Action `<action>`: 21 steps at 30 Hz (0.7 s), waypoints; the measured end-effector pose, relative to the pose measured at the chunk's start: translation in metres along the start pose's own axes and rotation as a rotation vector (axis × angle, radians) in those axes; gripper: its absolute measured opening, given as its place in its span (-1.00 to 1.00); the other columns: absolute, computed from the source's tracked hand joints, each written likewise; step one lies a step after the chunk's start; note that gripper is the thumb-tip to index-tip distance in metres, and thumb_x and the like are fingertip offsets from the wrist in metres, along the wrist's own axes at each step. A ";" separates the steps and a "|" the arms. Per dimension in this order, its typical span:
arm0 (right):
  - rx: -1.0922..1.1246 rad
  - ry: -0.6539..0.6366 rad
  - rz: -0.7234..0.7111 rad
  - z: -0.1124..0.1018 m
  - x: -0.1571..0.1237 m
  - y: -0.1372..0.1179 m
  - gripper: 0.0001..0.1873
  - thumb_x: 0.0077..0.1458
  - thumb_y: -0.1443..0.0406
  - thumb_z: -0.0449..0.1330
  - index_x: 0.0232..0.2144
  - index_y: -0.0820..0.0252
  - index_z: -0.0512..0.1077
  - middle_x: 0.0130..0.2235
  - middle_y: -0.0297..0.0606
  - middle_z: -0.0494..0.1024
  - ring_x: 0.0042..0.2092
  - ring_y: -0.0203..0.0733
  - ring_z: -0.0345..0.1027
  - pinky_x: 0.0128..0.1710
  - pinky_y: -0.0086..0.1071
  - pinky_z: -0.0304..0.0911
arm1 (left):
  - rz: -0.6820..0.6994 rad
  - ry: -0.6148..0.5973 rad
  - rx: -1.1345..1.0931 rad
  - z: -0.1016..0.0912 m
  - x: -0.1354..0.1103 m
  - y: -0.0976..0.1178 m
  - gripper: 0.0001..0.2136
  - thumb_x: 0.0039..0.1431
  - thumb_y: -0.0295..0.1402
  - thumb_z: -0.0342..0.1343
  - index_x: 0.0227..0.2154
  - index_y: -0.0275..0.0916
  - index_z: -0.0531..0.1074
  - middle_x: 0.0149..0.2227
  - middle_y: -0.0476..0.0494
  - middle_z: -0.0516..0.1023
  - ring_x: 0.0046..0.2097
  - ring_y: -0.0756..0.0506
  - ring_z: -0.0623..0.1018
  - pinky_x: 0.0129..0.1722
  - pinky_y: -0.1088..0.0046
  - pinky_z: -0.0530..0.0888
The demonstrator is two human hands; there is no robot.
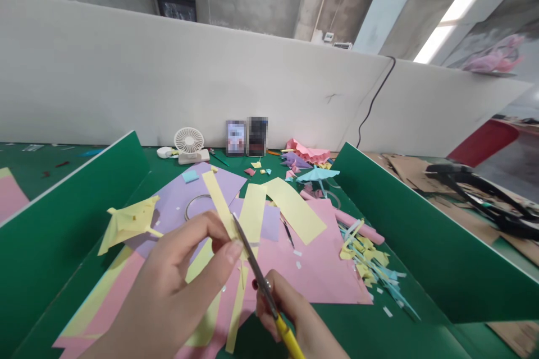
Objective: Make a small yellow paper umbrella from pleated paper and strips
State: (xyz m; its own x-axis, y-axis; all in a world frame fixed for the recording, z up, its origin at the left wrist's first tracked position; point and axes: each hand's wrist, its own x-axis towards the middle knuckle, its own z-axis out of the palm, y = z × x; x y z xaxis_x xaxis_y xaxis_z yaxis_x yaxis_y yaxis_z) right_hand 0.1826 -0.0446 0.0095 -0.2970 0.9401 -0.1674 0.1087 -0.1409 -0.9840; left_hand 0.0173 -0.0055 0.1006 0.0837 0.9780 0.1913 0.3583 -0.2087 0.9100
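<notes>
Between thumb and fingers, my left hand [185,280] pinches a narrow yellow paper strip [217,196] that points up and away. My right hand [290,314] grips scissors [255,269] with yellow handles, their blades reaching up to the strip's right edge beside my left thumb. Whether the blades are parted is hard to tell. Under the hands lie wider yellow paper pieces [297,210], a pink sheet [315,275] and a purple sheet [168,202]. A metal ring [191,202] rests on the purple sheet, partly covered by the strip.
Green panels [421,235] flank the work area. A yellow paper umbrella [130,221] lies left; a blue one [319,175] is back right. Paper scraps [374,263] pile on the right. A small white fan [189,143] and two phones [236,138] stand at the back wall.
</notes>
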 end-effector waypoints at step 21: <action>-0.027 -0.115 0.046 -0.005 0.001 -0.019 -0.51 -0.27 -0.02 0.27 -0.40 0.19 0.26 -0.46 -0.41 0.17 -0.43 -0.34 -0.03 -0.45 -0.51 0.01 | 0.015 -0.036 0.045 -0.004 0.001 -0.001 -0.82 0.02 -0.28 -0.02 -0.63 -0.15 0.25 -0.63 0.08 0.32 -0.55 0.01 0.39 -0.50 0.55 0.40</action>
State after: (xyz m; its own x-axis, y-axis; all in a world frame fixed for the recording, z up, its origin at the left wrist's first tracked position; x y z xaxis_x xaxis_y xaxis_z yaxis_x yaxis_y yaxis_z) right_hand 0.1850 -0.0391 0.0284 -0.3977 0.8908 -0.2198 0.1495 -0.1734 -0.9734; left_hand 0.0133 -0.0048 0.1015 0.1222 0.9741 0.1903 0.3986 -0.2238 0.8894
